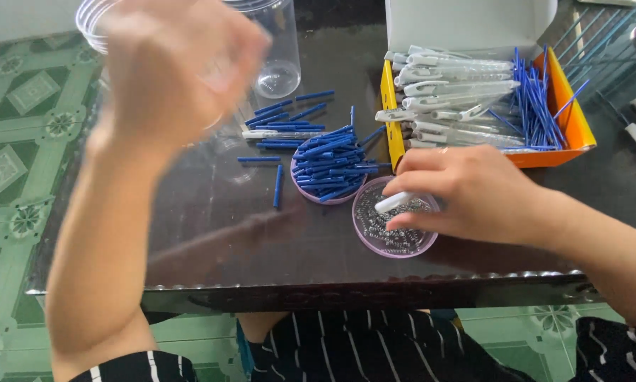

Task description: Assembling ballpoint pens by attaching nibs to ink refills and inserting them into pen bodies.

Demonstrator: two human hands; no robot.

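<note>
Item: white pen barrel (394, 202) — a short, slim plastic tube, plain white, lying almost level with its free end pointing left. It is pinched in the right hand (466, 194), fingers curled close around it, directly above the shallow lilac dish of springs (396, 226) near the front edge of the dark glass table (212, 233).

Springs: small, silvery metal coils, heaped loosely, covering most of the dish floor.

Second lilac dish (330, 170): just behind and to the left of the first, their rims nearly touching, piled with short blue plastic pieces. More of the same blue pieces (289, 117) lie scattered on the table behind and to the left of it, one white pen part among them.

Yellow-and-orange cardboard box (576, 124): at the table's back right, white lid flap raised, holding white pen bodies with clips (452, 88) stacked on the left and thin blue refills (534, 99) leaning on the right.

Left hand (176, 67): raised over the table's back left corner, heavily blurred; it appears to be closed, though whether it holds anything cannot be told.

Clear plastic jars (279, 49): standing behind the blurred hand near the back edge.
</note>
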